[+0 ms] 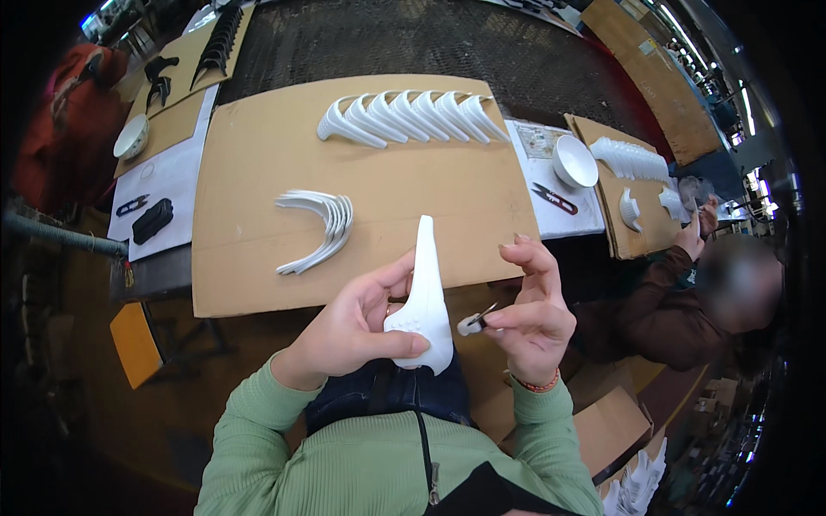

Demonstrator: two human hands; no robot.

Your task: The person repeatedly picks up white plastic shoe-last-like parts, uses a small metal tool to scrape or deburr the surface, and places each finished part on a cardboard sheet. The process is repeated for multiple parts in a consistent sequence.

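My left hand (357,322) grips a white curved plastic part (423,301), held upright with its narrow tip pointing away from me. My right hand (532,314) pinches a small metal snipping tool (476,321) next to the wide lower end of that part. Both hands hover just in front of a brown cardboard sheet (258,249). On the sheet lie a nested stack of thin white curved strips (317,229) and, farther back, a row of white curved parts (411,116) leaning on one another.
To my right a person in a brown sleeve (662,297) works at another cardboard sheet with white parts (632,157), a white bowl (575,161) and red-handled snips (554,199). At left lie a black case (152,220), a bowl (132,137) and black parts (217,43). Cardboard boxes (611,426) stand at lower right.
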